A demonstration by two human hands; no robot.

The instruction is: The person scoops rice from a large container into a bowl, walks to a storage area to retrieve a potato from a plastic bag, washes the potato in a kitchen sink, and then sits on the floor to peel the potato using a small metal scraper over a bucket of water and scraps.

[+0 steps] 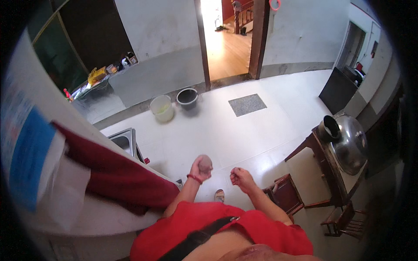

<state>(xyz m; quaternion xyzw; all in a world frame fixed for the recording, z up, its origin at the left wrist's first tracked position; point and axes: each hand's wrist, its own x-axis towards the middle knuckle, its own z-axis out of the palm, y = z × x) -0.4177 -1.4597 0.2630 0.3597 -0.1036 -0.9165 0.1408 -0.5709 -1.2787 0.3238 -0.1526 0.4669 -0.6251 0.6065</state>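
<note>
A rounded, brownish object (205,164), potato-like in shape though I cannot tell its kind, rests in my left hand (195,171). The fingers curl round it, and a red bracelet circles that wrist. To the right, at about the same height, my right hand (243,179) is closed with its fingers curled in. Whether something small is inside them does not show. Both hands are held in front of my body above the pale tiled floor, apart from each other.
A whitish bucket (162,109) and a dark bucket (187,99) stand by the far wall, left of a doorway. A grey mat (247,105) lies on the floor. At right, a wooden table (324,167) bears a large metal lid (349,143); wooden chairs (286,194) stand near it. Dark red cloth (117,174) hangs at left.
</note>
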